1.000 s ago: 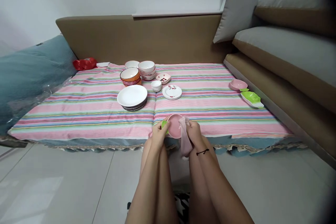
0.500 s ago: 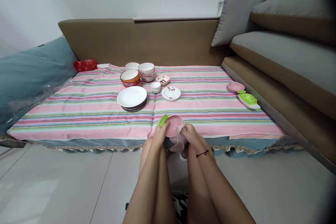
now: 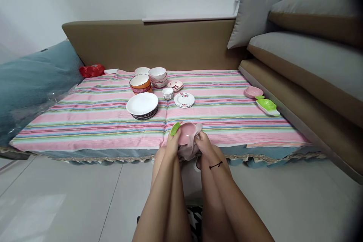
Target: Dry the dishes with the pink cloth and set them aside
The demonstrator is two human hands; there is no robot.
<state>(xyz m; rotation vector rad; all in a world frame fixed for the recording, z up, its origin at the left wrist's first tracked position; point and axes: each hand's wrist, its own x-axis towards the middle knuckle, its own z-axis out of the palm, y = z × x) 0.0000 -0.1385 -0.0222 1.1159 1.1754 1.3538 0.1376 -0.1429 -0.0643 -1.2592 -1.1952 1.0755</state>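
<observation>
A small pink bowl (image 3: 186, 133) with a green leaf-shaped handle (image 3: 175, 128) is held over my knees, at the sofa's front edge. My left hand (image 3: 173, 141) grips its left side by the handle, thumb on the rim. At the opposite side, my right hand (image 3: 203, 143) is closed on a thin greyish-pink cloth (image 3: 191, 148), pressing it against the bowl's right rim. The cloth drapes over that rim and hangs below the bowl. Part of my right fingers is hidden behind cloth and bowl.
On the striped sheet (image 3: 215, 106) stand stacked plates (image 3: 142, 104), orange bowls (image 3: 140, 82), white bowls (image 3: 157, 73), small white dishes (image 3: 168, 93) and floral plates (image 3: 184, 99). To the right lie another pink bowl (image 3: 253, 91) and a green dish (image 3: 266, 106), beside piled cushions (image 3: 306, 53).
The cloth has shifted round the bowl's right rim, with more of it now above the rim and bunched beneath. My left hand keeps its hold; the dishes on the sheet stay put.
</observation>
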